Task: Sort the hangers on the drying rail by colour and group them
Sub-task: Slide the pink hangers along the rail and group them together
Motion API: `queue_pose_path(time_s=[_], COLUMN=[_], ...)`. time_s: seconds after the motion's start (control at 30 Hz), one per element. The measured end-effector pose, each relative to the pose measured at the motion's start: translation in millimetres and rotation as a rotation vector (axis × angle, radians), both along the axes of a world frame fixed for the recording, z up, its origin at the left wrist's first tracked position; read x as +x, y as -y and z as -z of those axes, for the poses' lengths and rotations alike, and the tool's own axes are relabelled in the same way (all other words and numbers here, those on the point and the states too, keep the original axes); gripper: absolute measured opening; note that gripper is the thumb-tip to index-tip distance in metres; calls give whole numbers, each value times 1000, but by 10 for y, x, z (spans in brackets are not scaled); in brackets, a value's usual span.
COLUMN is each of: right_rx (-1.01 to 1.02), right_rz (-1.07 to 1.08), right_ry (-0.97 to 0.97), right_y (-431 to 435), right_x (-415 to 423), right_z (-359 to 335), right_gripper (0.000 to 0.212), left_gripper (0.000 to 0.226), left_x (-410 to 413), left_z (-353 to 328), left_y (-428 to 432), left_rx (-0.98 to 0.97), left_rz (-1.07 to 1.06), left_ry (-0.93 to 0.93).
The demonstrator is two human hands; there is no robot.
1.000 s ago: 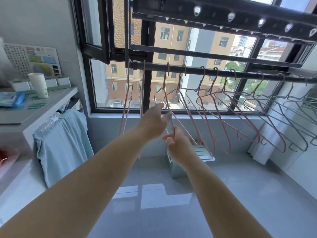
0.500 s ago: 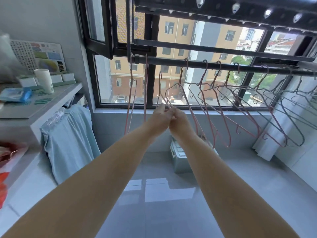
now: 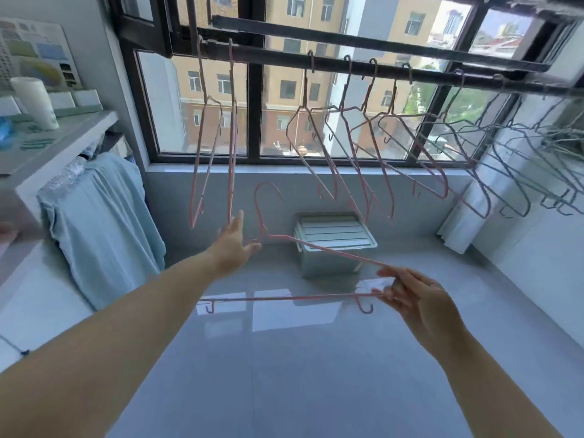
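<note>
One pink hanger (image 3: 316, 248) is off the drying rail (image 3: 331, 67) and held in the air below it. Your right hand (image 3: 414, 298) pinches the hanger's right shoulder tip between thumb and fingertips: a narrow grip, closed on the wire where the sloping arm meets the bottom bar. Your left hand (image 3: 234, 245) is spread wide, fingers straight and pointing upward, just beside the hanger's neck. Whether it touches the wire cannot be told. The hanger lies tilted toward flat, with its hook up and away from you and its bottom bar running across between your forearms.

Above, the drying rail runs in front of the window (image 3: 196, 105).
- Left end of the rail: two pink hangers (image 3: 202, 153), side-on and close together.
- Next along: a bare stretch of rail.
- Middle of the rail: several more pink hangers (image 3: 347, 137), overlapping.
- Right end of the rail: grey hangers (image 3: 505, 172), crowded and tangled in view.

On the floor under the window sits a grey lidded box (image 3: 335, 238), beyond the held hanger. At the left, a pale blue cloth (image 3: 101, 216) hangs over a shelf edge — a white cup (image 3: 34, 102) stands on the shelf (image 3: 63, 134) above it.
</note>
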State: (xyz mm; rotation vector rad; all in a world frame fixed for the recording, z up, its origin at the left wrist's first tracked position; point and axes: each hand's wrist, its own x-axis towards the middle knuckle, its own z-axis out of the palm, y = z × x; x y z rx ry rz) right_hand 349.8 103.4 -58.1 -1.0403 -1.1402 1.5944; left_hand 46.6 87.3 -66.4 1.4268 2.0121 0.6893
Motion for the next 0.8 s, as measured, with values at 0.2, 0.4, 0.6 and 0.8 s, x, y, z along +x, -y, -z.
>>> queue_pose_path(time_s=[0.2, 0.4, 0.6, 0.8], right_rx=[-46, -13, 199, 353], right_rz=[217, 194, -226, -591], right_ry=[-19, 626, 689, 742], right_y=[-115, -141, 353, 862], right_x=[518, 356, -372, -890], right_z=[192, 691, 672, 589], right_gripper=[31, 47, 41, 34], left_gripper=[11, 16, 17, 23], left_x=[-151, -132, -110, 133], left_z=[117, 84, 183, 276], left_y=[277, 429, 584, 649], left_rx=[-46, 7, 65, 147], left_rz=[220, 114, -66, -230], left_ry=[255, 238, 216, 332])
